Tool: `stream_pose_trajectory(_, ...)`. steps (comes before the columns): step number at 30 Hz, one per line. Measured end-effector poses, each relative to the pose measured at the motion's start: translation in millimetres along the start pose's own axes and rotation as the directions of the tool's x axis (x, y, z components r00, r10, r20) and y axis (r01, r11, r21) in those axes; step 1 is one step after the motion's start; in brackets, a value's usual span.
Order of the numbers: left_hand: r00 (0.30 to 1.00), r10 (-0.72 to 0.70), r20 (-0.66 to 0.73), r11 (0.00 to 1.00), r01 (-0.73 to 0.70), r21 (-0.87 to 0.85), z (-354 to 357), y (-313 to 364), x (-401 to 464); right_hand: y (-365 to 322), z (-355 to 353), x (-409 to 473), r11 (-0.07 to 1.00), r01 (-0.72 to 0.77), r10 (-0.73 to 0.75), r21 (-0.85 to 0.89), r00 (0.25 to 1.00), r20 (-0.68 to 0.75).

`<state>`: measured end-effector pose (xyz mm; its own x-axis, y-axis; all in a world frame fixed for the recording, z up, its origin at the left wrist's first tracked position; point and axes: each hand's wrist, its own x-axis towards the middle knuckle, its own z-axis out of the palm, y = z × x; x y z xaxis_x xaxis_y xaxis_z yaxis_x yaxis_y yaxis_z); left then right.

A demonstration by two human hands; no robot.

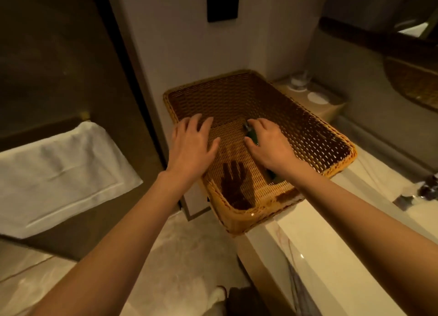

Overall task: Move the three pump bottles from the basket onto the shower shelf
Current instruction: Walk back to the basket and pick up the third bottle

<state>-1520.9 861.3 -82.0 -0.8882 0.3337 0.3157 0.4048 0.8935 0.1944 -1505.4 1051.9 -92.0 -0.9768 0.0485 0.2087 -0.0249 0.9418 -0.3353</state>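
pump bottle, dark green, lying in the wicker basket toward its right wall, your right hand closed around it, left hand spread wide and empty above: likely light, slick, so grip the body, not the pump.

Left hand flat, fingers spread; right hand curled, palm down; both forearms extended.

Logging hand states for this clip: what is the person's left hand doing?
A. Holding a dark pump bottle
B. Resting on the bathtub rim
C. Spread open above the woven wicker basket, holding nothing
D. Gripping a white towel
C: the left hand is spread, fingers apart, over the woven wicker basket, empty; its shadow falls on the weave.
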Motion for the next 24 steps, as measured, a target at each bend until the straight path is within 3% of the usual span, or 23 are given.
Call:
stream_pose_trajectory(5, 0.999, 0.012, 0.053, 1.0, -0.013, 0.016, 22.1, -16.4, 43.0, 26.7, 36.3, 59.9, 0.991, -0.115, 0.127, -0.07, 0.972, 0.2)
stream_pose_trajectory(10, 0.994, 0.038, 0.105, 0.997, -0.045, 0.06, 40.0, -27.8, 66.7, 45.5, 73.1, 99.4, 0.954, -0.273, 0.299, -0.121, 0.891, 0.342)
stream_pose_trajectory(18, 0.993, 0.048, 0.112, 0.999, -0.049, 0.012, 55.1, -32.6, 83.1, 71.0, 101.9, 109.7, 0.824, -0.53, 0.564, -0.198, 0.738, 0.371)
stream_pose_trajectory(21, 0.993, 0.058, 0.101, 0.998, -0.059, 0.001, 58.2, -33.5, 84.2, 78.6, 98.3, 110.5, 0.833, -0.535, 0.545, -0.145, 0.743, 0.39)
stream_pose_trajectory(24, 0.995, 0.044, 0.086, 0.999, -0.044, -0.001, 58.5, -35.3, 83.4, 74.3, 93.7, 111.4, 0.853, -0.521, 0.501, -0.015, 0.811, 0.301)
